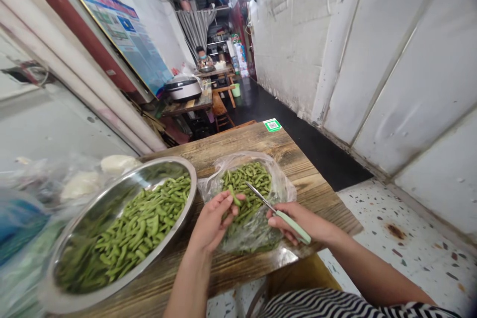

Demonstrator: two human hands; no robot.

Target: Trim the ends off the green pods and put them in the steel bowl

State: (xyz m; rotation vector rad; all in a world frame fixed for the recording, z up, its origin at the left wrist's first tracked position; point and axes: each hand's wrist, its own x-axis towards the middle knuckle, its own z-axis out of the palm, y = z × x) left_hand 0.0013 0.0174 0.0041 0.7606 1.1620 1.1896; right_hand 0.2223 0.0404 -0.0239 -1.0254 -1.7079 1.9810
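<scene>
Between thumb and fingers, my left hand (215, 219) pinches a green edamame pod (234, 196) above an opened clear plastic bag (286, 186). Many more pods (253, 174) lie inside that bag. My right hand (294, 221) is wrapped round a pair of scissors (292, 225) with pale green handles, their metal blades pointing up and left toward the held pod. The blade tips are close to the pod; I cannot tell whether they touch it. To the left stands a large steel basin (192, 174) with a heap of edamame pods (145, 231) in it.
Both containers rest on a wooden table (309, 179) with a green QR code card (272, 125) at its far corner. Plastic bags (84, 184) crowd the left side. Farther back are a rice cooker (183, 88) on another table, a stool (222, 109) and a seated person (203, 59).
</scene>
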